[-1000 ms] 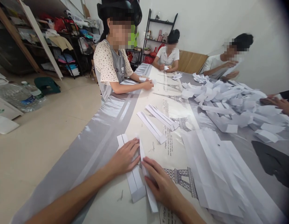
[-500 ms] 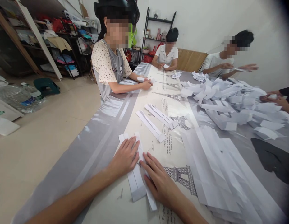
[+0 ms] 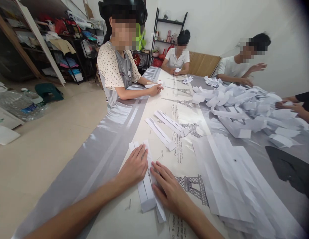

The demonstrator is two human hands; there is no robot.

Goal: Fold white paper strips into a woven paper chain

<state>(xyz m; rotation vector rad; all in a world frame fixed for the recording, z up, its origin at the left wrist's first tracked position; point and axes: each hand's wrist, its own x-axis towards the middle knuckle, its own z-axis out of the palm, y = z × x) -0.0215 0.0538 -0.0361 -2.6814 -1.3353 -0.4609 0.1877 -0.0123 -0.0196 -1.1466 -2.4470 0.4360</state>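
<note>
My left hand (image 3: 135,165) lies across a folded white paper strip (image 3: 146,198), its fingers stretched out and pressing on the paper. Beside it, my right hand (image 3: 168,186) rests on a narrower white paper strip (image 3: 160,212), fingers extended along its right edge. The two strips lie side by side on the tablecloth, partly covered by my hands. Just beyond them are two more folded strips, a nearer one (image 3: 159,133) and a farther one (image 3: 171,123).
A stack of white sheets (image 3: 226,182) lies to my right, with a black item (image 3: 289,169) beyond it. Farther back is a heap of folded papers (image 3: 244,99). Several people sit around the table handling paper. A green stool (image 3: 48,92) stands on the floor at left.
My hands stay almost in place, with the right hand and its strip slightly nearer the left strip. The far-right person's hands have moved apart, one lowered to the paper heap.
</note>
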